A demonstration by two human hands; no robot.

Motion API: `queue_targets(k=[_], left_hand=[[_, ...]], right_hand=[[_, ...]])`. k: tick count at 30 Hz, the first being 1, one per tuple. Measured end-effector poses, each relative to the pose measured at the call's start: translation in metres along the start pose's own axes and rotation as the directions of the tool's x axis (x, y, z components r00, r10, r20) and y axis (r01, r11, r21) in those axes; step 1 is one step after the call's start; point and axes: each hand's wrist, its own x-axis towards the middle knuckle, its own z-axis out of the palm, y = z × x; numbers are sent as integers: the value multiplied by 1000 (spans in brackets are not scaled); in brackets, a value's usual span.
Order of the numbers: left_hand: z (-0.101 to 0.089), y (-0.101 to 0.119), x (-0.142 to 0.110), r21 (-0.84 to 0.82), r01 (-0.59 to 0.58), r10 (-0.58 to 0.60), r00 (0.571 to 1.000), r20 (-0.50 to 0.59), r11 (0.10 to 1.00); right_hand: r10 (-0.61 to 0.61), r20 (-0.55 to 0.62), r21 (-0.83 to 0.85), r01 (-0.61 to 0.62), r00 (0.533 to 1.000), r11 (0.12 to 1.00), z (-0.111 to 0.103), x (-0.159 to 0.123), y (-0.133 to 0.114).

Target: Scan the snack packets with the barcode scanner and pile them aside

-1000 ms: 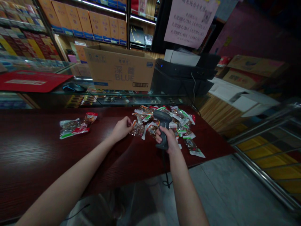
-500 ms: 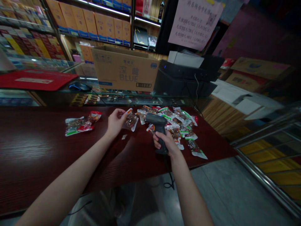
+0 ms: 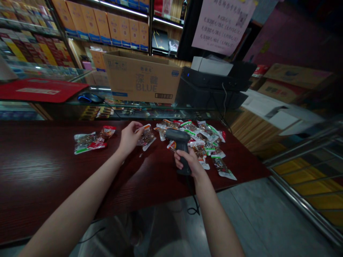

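My left hand pinches the left edge of a clear snack packet with an orange and white top, held over the dark wooden table. My right hand is wrapped round the handle of a black barcode scanner, whose head points left toward that packet. Behind and right of the scanner lies a heap of snack packets with green, red and white edges. Farther left, a few similar packets lie together on the table. A tiny pale scrap rests below the left hand's packet.
A cardboard box stands on the glass counter behind the table, between a black mouse and a black printer. The scanner's cord hangs over the front edge. A metal rail stands at the right.
My left hand has drawn slightly left with the packet, which has turned a little. My right hand and the scanner have barely moved.
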Motion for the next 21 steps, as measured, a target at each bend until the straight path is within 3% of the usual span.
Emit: queue_targets(k=[3,6,8,10,12,17,19,21], left_hand=[[-23,-13,6,350,-6,-3,1000,27,937],[-39,-19,7,556,-39,95,993,-72,831],[-39,-20,5,601,-109,138,990,-2,792],[-32,-23,2,630,-167,81,983,163,759],[-25,-31,-1,679,-171,12,973,233,714],[-26,-53,-5,781,-2,-6,1000,7,625],[-25,-49,-5,772,-21,41,999,-6,635],[-16,-36,-4,708,-130,128,990,56,694]], right_hand=[[-16,-31,39,18,999,999,0,0,-2],[-30,-73,55,34,997,998,-2,2,-3],[-35,-101,61,42,994,997,-3,3,-2],[-38,-118,65,45,992,997,-3,4,-2],[-32,-127,66,40,991,997,-3,3,-3],[-40,-163,86,55,986,995,-3,2,-7],[-49,-189,98,69,981,993,-3,3,-8],[-52,-213,104,76,976,992,-3,4,-9]])
